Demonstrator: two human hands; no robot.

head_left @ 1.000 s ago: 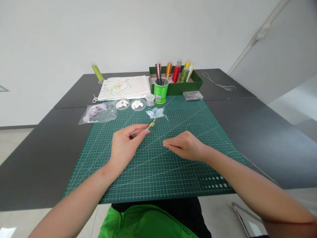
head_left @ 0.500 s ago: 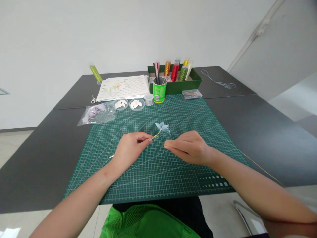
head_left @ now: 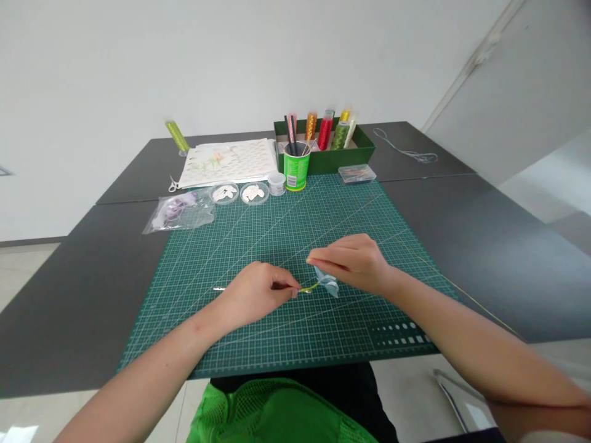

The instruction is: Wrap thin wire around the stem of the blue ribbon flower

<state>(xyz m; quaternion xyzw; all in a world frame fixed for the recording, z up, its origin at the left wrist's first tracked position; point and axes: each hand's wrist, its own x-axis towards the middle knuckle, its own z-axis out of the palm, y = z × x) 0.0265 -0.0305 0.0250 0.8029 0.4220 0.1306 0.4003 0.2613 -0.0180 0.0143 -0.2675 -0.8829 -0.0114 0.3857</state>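
Observation:
A small pale blue fabric flower [head_left: 327, 283] on a yellow-green stem lies low over the green cutting mat [head_left: 258, 234]. My left hand [head_left: 258, 295] pinches the stem's near end, fingers closed on it. My right hand [head_left: 353, 261] hovers just above the flower head, fingers pinched together on a thin yellow-green thread [head_left: 462, 294] that runs off to the right across the mat.
At the mat's far edge stand a green cup of tools [head_left: 296, 165], two small dishes [head_left: 239, 193], a little jar [head_left: 277, 183], a clear case [head_left: 357, 174] and a plastic bag [head_left: 180, 210]. Behind are a green box of spools [head_left: 330, 144], patterned paper [head_left: 228, 162] and a cord [head_left: 406, 151].
The flower came from the far middle of the mat toward me and swung round, its head now pointing right and down. Both hands drew closer together; my right hand rose over the flower.

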